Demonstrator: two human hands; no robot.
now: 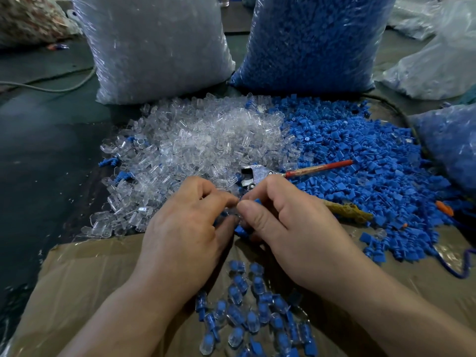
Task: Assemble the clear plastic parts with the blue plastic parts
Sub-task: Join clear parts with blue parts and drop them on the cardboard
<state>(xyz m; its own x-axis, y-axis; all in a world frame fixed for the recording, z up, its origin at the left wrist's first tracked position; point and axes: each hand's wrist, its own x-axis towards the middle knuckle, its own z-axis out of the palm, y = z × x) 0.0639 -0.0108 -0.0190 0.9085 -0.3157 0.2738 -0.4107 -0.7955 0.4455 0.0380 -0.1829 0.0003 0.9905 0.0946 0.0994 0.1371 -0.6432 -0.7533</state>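
A heap of clear plastic parts (195, 143) lies in the middle, with a heap of blue plastic parts (360, 155) spread to its right. My left hand (185, 228) and my right hand (291, 228) meet fingertip to fingertip at the near edge of the heaps. The left fingers curl around a clear part (229, 215), mostly hidden. The right fingers pinch a blue part (242, 231) that peeks out below the thumb. Several assembled pieces (252, 310), clear shells with blue inside, lie on the cardboard under my wrists.
A tall bag of clear parts (157, 45) and a tall bag of blue parts (314, 39) stand behind the heaps. Pliers with a red handle (296, 171) lie across the heaps. Brown cardboard (85, 287) covers the near floor. More bags (448, 145) sit at the right.
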